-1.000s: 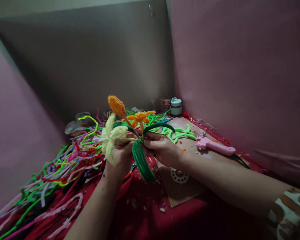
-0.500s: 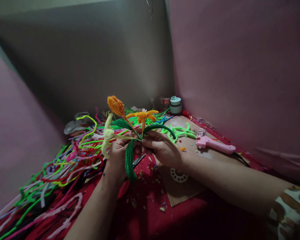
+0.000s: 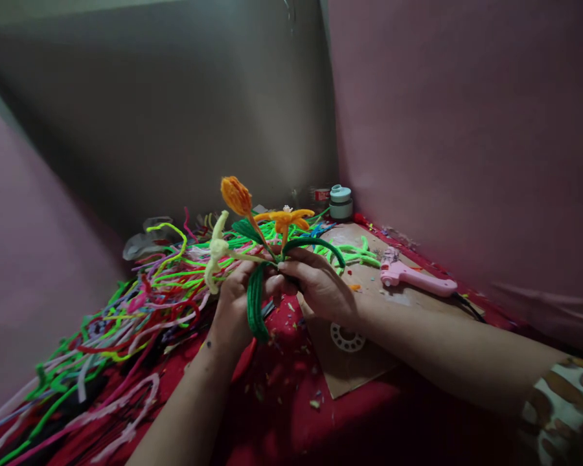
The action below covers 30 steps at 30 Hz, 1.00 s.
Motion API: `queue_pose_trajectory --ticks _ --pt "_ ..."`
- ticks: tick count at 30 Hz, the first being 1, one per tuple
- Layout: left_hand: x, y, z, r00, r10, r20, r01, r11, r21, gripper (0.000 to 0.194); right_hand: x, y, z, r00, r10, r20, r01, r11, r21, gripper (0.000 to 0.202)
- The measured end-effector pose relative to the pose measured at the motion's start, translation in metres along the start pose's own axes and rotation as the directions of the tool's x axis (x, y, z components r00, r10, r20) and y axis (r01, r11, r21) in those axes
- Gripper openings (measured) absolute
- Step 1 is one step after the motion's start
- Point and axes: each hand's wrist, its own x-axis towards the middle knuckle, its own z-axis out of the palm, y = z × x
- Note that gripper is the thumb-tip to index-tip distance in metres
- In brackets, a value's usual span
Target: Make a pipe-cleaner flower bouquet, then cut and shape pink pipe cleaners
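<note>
Both my hands hold a small bunch of pipe-cleaner flowers at its stems, above a red cloth. My left hand (image 3: 233,304) grips the stems from the left. My right hand (image 3: 315,285) pinches them from the right. The bunch has an orange bud (image 3: 236,195) on top, an open orange flower (image 3: 285,220), a pale yellow flower (image 3: 217,250) to the left, and dark green leaves, one (image 3: 254,304) hanging down, another (image 3: 315,246) arching over my right hand.
A heap of loose pipe cleaners (image 3: 126,310) in many colours covers the left. A pink glue gun (image 3: 415,278) lies on brown cardboard (image 3: 350,369) at the right. A small jar (image 3: 341,202) stands in the far corner. Walls close in on three sides.
The bunch has been turned in my hands: the yellow flower now shows edge-on, the hanging green leaf looks narrower, and the orange bud has shifted slightly right and up.
</note>
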Motion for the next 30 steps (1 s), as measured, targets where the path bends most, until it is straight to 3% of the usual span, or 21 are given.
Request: queue_pose_trajectory --ticks 3,7,12,19,26,30 --pt "-0.001 -0.006 0.006 0.99 -0.139 0.022 0.141 0.981 -0.135 0.027 -0.001 -0.001 0.0 1.0 0.028 0.003 -0.028 0.998 -0.05 0.012" --pt "-0.003 -0.009 0.013 0.985 -0.174 -0.023 0.162 0.952 -0.26 0.03 -0.002 -0.005 0.003 0.997 0.056 -0.045 -0.061 0.989 -0.135 0.019" --pt "-0.008 -0.004 0.021 0.996 -0.077 -0.037 0.07 0.985 -0.156 0.017 -0.003 -0.006 0.006 0.992 0.041 -0.12 -0.062 0.984 -0.17 0.017" --pt "-0.011 0.001 0.025 0.998 -0.004 -0.062 0.0 0.998 -0.06 0.014 -0.004 0.002 -0.001 0.987 -0.01 -0.163 -0.043 0.947 -0.318 0.026" --pt "-0.011 0.001 0.024 0.998 -0.029 -0.051 0.027 0.999 -0.047 0.011 -0.005 -0.004 0.004 0.998 0.025 -0.065 -0.041 0.966 -0.257 0.035" --pt "-0.009 -0.007 0.015 0.997 0.02 -0.076 -0.013 0.996 0.089 0.009 -0.006 -0.006 0.0 0.999 0.03 0.012 -0.026 0.959 -0.282 0.037"
